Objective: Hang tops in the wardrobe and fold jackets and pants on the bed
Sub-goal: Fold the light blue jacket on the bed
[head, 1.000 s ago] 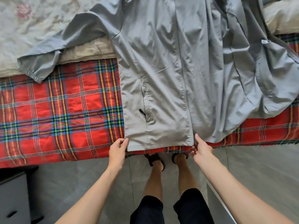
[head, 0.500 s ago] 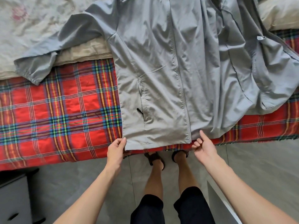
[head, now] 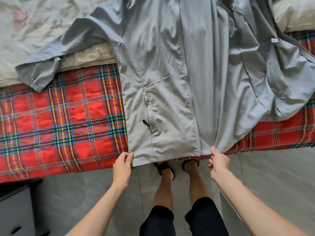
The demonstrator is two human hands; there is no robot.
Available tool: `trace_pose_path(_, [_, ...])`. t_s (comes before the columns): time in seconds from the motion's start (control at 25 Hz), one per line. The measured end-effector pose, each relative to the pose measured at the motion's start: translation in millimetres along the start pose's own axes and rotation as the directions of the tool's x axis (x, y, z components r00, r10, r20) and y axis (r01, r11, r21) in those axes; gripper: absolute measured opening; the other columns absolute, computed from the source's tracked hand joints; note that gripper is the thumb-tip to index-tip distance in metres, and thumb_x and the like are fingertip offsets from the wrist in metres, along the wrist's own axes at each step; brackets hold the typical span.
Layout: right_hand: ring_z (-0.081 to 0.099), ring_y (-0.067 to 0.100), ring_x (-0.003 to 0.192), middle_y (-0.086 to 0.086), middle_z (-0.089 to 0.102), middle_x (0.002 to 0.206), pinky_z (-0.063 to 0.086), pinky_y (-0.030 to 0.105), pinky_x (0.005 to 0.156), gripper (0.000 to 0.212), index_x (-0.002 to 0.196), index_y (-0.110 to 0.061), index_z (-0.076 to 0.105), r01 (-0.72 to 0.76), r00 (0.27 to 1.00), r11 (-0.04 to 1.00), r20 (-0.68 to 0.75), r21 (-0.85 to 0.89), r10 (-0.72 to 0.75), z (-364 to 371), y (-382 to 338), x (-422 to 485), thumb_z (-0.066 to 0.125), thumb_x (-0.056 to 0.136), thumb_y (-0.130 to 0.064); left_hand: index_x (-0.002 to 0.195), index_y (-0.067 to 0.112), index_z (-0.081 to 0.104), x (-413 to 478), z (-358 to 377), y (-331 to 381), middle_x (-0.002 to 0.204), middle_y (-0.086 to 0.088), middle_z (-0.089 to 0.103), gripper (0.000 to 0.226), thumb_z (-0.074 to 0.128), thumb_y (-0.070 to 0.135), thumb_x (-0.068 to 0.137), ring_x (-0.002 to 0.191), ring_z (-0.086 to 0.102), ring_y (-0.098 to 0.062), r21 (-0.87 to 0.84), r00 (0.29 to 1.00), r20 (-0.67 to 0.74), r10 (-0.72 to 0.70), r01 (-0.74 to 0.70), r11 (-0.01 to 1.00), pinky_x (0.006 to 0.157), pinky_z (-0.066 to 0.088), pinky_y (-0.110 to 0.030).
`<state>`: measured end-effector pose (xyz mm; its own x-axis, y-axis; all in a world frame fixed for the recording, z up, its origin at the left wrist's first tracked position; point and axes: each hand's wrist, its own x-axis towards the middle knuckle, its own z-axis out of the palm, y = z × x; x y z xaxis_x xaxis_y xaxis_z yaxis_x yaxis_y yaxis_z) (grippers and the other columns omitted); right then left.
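Grey, thin, slightly shiny fabric: that's the jacket [head: 162, 82], lying front-up on the bed [head: 59, 125]. Its long axis runs straight away from the person. The hem sits at the near edge of the mattress and points at them, and the collar end goes off the top of the view. The zipper [head: 189, 99] runs up the middle along that same line.

The left half lies pretty flat and smooth, with a slanted pocket and a little black zip pull [head: 145, 123]. One sleeve [head: 51, 65] is flung out sideways to the left, with its gathered cuff on the blanket. The right half is a rumpled heap with deep folds and seams showing.

Both arms reach forward and down from the bottom of the view. The left hand [head: 121, 166] is at the hem's left corner, with thumb and fingertips closed on the edge of the cloth. The right hand [head: 219, 160] is on the hem just right of the zipper. Its fingers are curled into a loose fist and the thumb pinches the fabric, which puckers into folds fanning up from the grip.

The bed cover is a red plaid blanket with green, blue and yellow stripes. A pale crinkled quilt [head: 34, 23] lies further back and a cream pillow [head: 293, 12] sits top right. Grey floor tiles [head: 272, 176] show below, with a grey cabinet [head: 15, 213] at bottom left.
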<state>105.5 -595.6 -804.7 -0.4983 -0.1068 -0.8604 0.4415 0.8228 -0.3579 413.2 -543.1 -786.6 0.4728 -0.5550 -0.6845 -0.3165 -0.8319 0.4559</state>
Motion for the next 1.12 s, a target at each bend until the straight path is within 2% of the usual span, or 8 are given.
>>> trace_pose_path(0.24, [0.027,0.007,0.033,0.000,0.031,0.059,0.018,0.017,0.031,0.033,0.069,-0.013,0.040,-0.142,0.982,0.980,-0.108,0.139,0.157,7.6,-10.4,-17.9,0.058,0.097,-0.009,0.079,0.019,0.062,-0.8,3.4,-3.9,0.075,0.001,0.065,0.024,0.059,0.032,0.098,0.078,0.061,-0.023,-0.030,0.997,0.001,-0.079,0.079,0.996,0.075,0.050,-0.039])
trace_pose_path(0.36, [0.038,0.016,0.050,0.004,0.043,0.064,0.032,0.030,0.048,0.029,0.073,-0.017,0.041,0.216,0.969,0.976,-0.129,0.017,-0.212,36.7,-32.3,-41.9,0.063,0.092,-0.014,0.104,0.016,0.065,14.7,2.0,26.0,0.098,0.002,0.068,0.020,0.058,0.034,0.099,0.095,0.062,-0.017,-0.130,0.998,-0.013,-0.053,0.051,0.990,0.080,0.045,-0.034])
trace_pose_path(0.48, [0.053,0.017,0.078,-0.001,0.057,0.086,0.038,0.030,0.073,0.016,0.092,-0.016,0.054,0.665,0.741,0.648,0.219,-0.370,-0.635,71.9,-69.7,-43.0,0.067,0.090,-0.026,0.108,0.014,0.068,48.9,-0.5,64.8,0.105,0.001,0.068,0.025,0.058,0.034,0.098,0.100,0.061,-0.016,-0.254,0.998,-0.049,-0.033,0.019,0.967,0.088,0.045,-0.035])
trace_pose_path(0.6, [0.061,0.021,0.095,0.004,0.067,0.098,0.044,0.031,0.086,0.031,0.110,-0.012,0.062,0.660,0.747,0.567,0.357,-0.492,-0.560,110.8,-105.5,-24.1,0.071,0.088,-0.032,0.102,0.015,0.072,82.4,-2.6,92.0,0.102,0.005,0.068,0.023,0.061,0.035,0.097,0.096,0.059,-0.011,-0.334,0.997,-0.020,-0.069,0.058,0.941,0.086,0.045,-0.033])
trace_pose_path(0.72, [0.064,0.028,0.101,0.008,0.072,0.100,0.042,0.029,0.081,0.019,0.103,-0.016,0.070,0.625,0.757,0.497,0.311,-0.601,-0.575,123.3,-117.6,-10.2,0.069,0.087,-0.027,0.080,0.020,0.071,99.1,-1.2,99.4,0.087,0.003,0.069,0.016,0.069,0.031,0.091,0.086,0.061,-0.019,-0.334,0.990,-0.033,-0.137,0.118,0.935,0.079,0.047,-0.036])
trace_pose_path(0.84, [0.061,0.030,0.104,0.007,0.071,0.105,0.041,0.032,0.079,0.018,0.103,-0.020,0.065,0.609,0.722,0.338,0.324,-0.717,-0.611,119.4,-121.5,-16.2,0.064,0.087,-0.028,0.085,0.019,0.069,98.4,-0.3,103.8,0.087,-0.001,0.071,0.016,0.070,0.033,0.089,0.090,0.066,-0.025,-0.213,0.988,-0.060,-0.141,0.125,0.969,0.082,0.052,-0.041])
trace_pose_path(1.0, [0.062,0.025,0.104,0.006,0.068,0.112,0.043,0.031,0.086,0.043,0.125,-0.016,0.053,0.758,0.645,0.436,0.464,-0.484,-0.607,167.1,-170.0,-17.5,0.069,0.087,-0.028,0.105,0.017,0.063,122.7,-13.6,159.8,0.096,0.006,0.065,0.025,0.066,0.039,0.093,0.086,0.060,-0.011,-0.346,0.997,-0.041,-0.062,0.044,0.937,0.076,0.047,-0.030])
trace_pose_path(1.12, [0.058,0.022,0.091,0.001,0.062,0.099,0.039,0.028,0.077,0.042,0.124,-0.015,0.049,0.805,0.593,0.467,0.497,-0.365,-0.634,226.2,-230.0,-15.7,0.068,0.088,-0.022,0.111,0.014,0.067,184.9,-28.5,220.5,0.105,-0.001,0.071,0.036,0.068,0.044,0.090,0.092,0.066,-0.018,-0.531,0.995,-0.038,-0.087,0.054,0.846,0.076,0.053,-0.032])
